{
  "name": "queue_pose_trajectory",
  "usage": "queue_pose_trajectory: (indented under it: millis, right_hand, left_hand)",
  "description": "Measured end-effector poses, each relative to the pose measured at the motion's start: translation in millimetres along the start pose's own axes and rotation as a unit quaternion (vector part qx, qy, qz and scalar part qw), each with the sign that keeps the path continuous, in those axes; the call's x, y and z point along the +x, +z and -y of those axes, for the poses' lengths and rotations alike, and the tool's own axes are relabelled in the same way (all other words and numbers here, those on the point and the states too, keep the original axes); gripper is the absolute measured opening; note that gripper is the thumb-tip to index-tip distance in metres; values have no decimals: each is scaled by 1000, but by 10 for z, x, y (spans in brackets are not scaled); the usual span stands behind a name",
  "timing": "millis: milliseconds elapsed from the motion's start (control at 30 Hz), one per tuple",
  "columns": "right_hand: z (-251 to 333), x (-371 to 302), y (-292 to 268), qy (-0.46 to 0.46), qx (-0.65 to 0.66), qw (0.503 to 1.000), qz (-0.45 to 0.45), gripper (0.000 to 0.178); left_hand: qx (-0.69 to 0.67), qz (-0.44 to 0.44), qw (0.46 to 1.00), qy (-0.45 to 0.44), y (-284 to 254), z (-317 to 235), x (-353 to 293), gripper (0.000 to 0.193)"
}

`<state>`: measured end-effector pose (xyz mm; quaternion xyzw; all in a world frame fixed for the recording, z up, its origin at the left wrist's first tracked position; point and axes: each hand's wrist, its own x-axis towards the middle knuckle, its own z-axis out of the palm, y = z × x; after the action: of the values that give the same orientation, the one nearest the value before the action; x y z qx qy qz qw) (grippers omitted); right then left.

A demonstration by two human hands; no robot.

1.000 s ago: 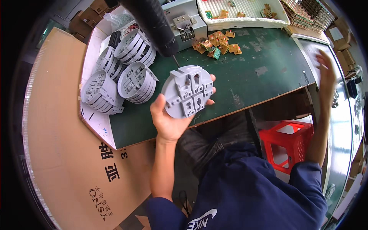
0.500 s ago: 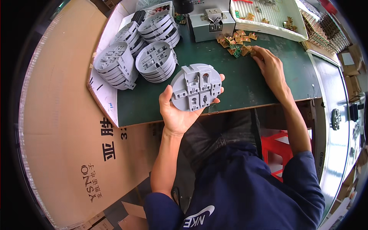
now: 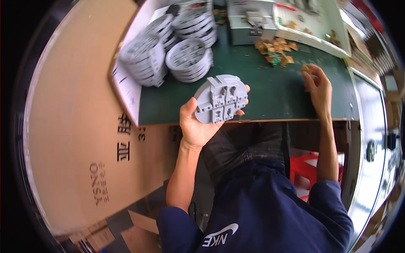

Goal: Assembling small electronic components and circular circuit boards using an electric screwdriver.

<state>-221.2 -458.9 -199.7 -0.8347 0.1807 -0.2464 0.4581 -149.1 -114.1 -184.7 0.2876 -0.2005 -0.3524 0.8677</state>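
My left hand [image 3: 196,126] is wrapped round the rim of a round grey plastic housing [image 3: 218,102], just over the table's front edge. Its moulded side, with raised blocks and cut-outs, faces up. Over the table at the right, my right hand [image 3: 319,87] pinches a small tan circuit board [image 3: 306,68] between thumb and fingertips, apart from the housing. Most of that board is hidden by the fingers. Beyond the hands lies a loose pile of small tan and green circuit boards [image 3: 279,47].
Stacks of round grey housings [image 3: 188,63] stand at the left of the green table [image 3: 253,92], by a white side wall [image 3: 128,90]. A grey metal device [image 3: 252,31] sits at the back. Right of it is a white tray [image 3: 312,42] with a few boards. Cardboard [image 3: 80,114] lies left.
My right hand has left the pile with a small circuit board and moved to the right and nearer. The left hand still holds the housing, turned slightly. The whole view has shifted a little.
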Motion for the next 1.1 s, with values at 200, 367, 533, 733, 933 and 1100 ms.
queue_pose_trajectory:
  millis: [200,367,533,733,933,1100]
  right_hand:
    - [-440,66,-94,-47,-102,993,-39,33]
    - [-440,218,-136,-54,-162,985,-39,35]
    - [-503,299,-71,-61,-187,980,-40,36]
    - [-614,357,-241,-91,-175,979,-57,36]
    - [-109,185,43,-49,-143,988,-30,28]
    - [40,273,23,-95,-206,973,-39,28]
  left_hand:
    - [-217,-42,970,101,-407,257,-1310,94]
    - [-210,-290,875,326,-289,468,-3005,87]
    - [-76,-323,699,633,34,441,-4761,74]
    - [-162,-341,637,672,-209,302,-5505,119]
    - [218,-202,940,166,-15,-150,-3407,76]
    - [636,-234,729,98,638,-1141,-1068,59]
